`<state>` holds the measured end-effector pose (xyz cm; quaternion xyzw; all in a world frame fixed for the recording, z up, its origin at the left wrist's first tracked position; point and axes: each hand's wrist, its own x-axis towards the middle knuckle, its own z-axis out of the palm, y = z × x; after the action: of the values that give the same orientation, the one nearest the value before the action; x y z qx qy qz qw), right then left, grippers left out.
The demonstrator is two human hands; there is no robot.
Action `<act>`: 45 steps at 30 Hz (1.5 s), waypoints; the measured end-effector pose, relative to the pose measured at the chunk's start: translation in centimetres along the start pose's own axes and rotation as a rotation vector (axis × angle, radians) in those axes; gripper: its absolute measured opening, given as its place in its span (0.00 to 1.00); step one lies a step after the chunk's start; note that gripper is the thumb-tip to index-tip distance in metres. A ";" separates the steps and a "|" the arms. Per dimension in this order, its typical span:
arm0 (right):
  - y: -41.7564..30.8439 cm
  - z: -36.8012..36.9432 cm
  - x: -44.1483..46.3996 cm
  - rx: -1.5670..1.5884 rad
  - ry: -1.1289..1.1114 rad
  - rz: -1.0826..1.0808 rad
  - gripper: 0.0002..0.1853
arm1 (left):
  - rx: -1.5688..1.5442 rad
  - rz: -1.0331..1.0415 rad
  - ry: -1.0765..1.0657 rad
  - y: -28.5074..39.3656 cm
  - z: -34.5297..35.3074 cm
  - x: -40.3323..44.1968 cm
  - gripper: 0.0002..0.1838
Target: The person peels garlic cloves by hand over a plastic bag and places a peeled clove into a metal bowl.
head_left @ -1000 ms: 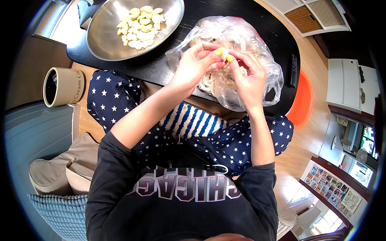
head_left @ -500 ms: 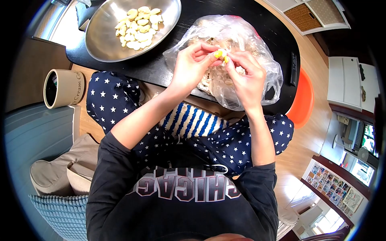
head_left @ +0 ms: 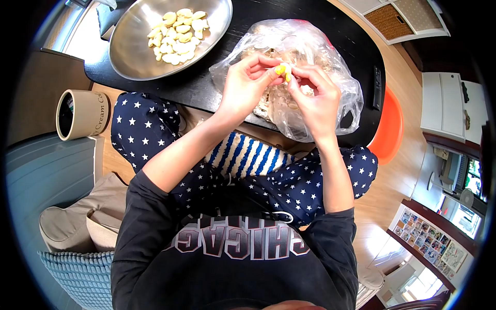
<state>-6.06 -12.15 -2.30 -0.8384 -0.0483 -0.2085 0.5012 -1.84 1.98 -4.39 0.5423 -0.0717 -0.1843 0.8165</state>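
Note:
My left hand (head_left: 245, 85) and my right hand (head_left: 318, 93) meet over a clear plastic bag (head_left: 330, 111), fingertips pinched together. Between them is a small pale garlic clove (head_left: 288, 67), mostly covered by the fingers. Both thumbnails are bright yellow. Dry, papery garlic skins (head_left: 279, 103) fill the bag, which lies open on the black table (head_left: 199, 93). To the upper left stands a wide steel bowl (head_left: 126, 44) with several peeled garlic cloves (head_left: 178, 41) heaped in it.
A black remote control (head_left: 377, 88) lies by the table's right edge, near an orange seat (head_left: 390, 126). Left of my knees stands a cream-coloured bin (head_left: 85, 113). A blue-and-white striped cloth (head_left: 250, 155) lies between my legs, below the table edge.
My right thumb and fingers have shifted slightly against the clove, with a little more of its pale surface showing. My left hand stays almost still; the bowl and bag have not moved.

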 end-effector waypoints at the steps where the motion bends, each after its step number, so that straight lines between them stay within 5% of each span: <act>1: 0.0 0.0 0.0 -0.016 0.004 -0.013 0.08 | -0.001 0.000 0.001 -0.1 0.0 0.0 0.10; 33: -0.4 0.5 -0.3 -0.117 0.098 -0.097 0.11 | -0.058 0.026 0.040 0.4 0.0 0.2 0.10; 45: 0.5 1.0 -0.6 0.073 0.146 0.012 0.06 | -0.087 0.054 0.039 0.3 0.3 0.1 0.08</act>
<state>-6.18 -11.45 -3.33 -0.8026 -0.0141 -0.2641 0.5347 -1.78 1.82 -3.99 0.5076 -0.0623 -0.1547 0.8453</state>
